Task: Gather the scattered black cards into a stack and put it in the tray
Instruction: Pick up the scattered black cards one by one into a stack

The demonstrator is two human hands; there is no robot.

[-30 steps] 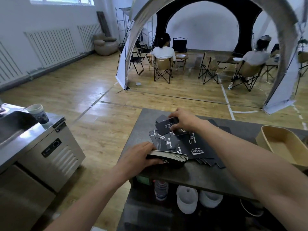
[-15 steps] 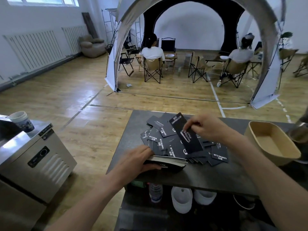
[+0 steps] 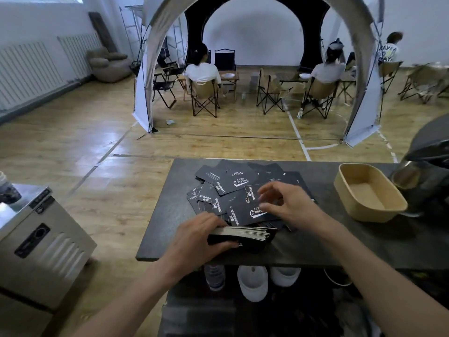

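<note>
Down comes the right hand: half a second ago it held a black card tilted up off the pile, and now it sits low over the scattered black cards, no card raised. The view has swung a touch to the right as well.

Starting at the far left, a paper cup stands on top of a steel cabinet, cut off by the frame edge. Moving in, the dark table begins, and at its near edge the left hand grasps the stack. The fingers wrap over the top, the thumb lies along the near side, and the pale card edges face us. The stack lies flat on the table, right up against the near side of the loose pile.

That pile spreads across the middle of the table, cards overlapping at all angles, white lettering showing on several. Under the table, a bottle and two white containers peek out.

On to the right hand, which hovers over the pile's right side with its fingers bent. They are motion-blurred, so I cannot tell whether it pinches a card or merely touches one.

Further right, the wooden tray stands on the table, apart from the cards. Just beside it, at the far right, a dark appliance closes the frame.
</note>
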